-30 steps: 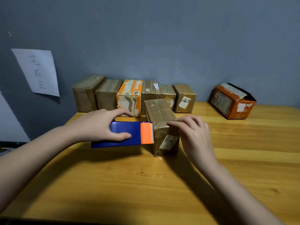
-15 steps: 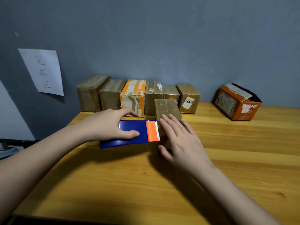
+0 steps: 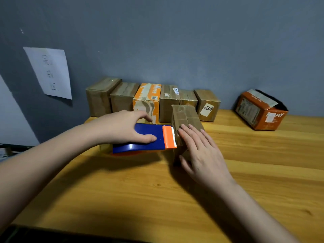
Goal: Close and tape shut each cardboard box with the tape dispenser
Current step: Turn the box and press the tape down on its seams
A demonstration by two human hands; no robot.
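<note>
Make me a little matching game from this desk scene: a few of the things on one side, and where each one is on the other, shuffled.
Things:
1. tape dispenser
2. brown box in front
3. orange box with an open flap
4. sheet of paper

Places:
A. stuck on the grey wall at left
B. gripped by the left hand
C. alone at the far right of the table
D. under the flat right hand

Pairs: 1-B, 2-D, 3-C, 4-A
</note>
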